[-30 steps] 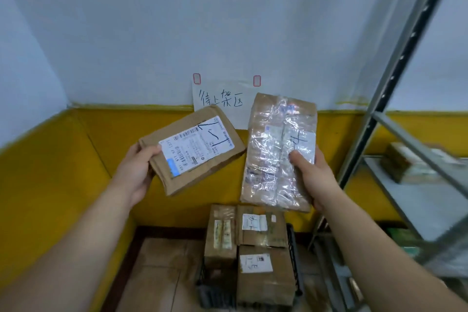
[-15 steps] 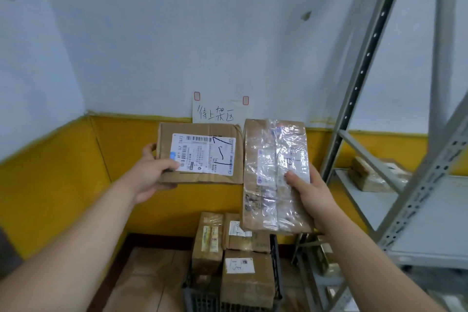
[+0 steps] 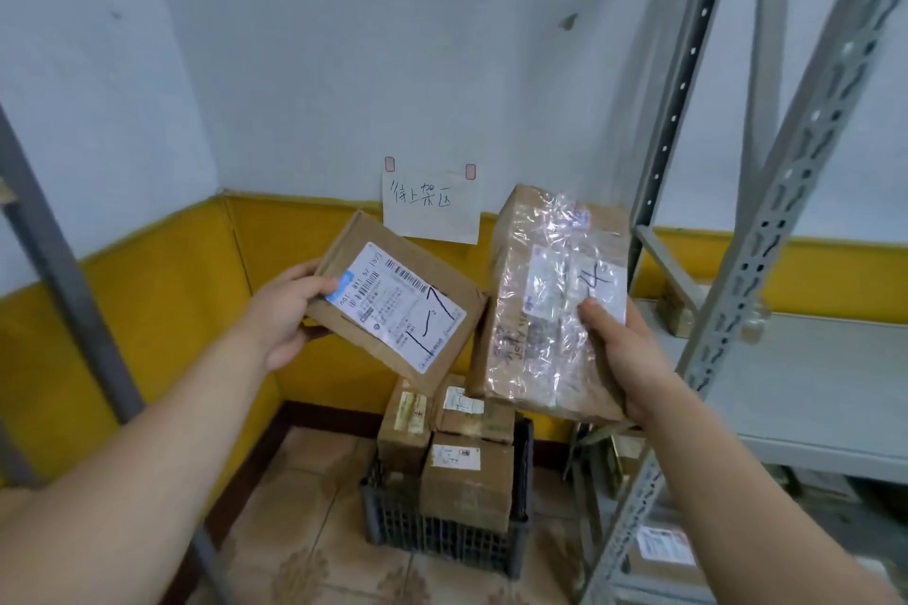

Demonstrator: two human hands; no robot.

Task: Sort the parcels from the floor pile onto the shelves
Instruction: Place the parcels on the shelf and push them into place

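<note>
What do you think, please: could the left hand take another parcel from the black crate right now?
Probably not. The left hand grips a labelled box, so it is occupied, and the black crate sits lower, on the floor.

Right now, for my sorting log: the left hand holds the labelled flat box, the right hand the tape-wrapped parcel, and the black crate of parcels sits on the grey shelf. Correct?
One slip: the head view shows the black crate standing on the tiled floor, not on the grey shelf. The rest is right: the left hand holds the labelled flat box, the right hand the tape-wrapped parcel.
</note>
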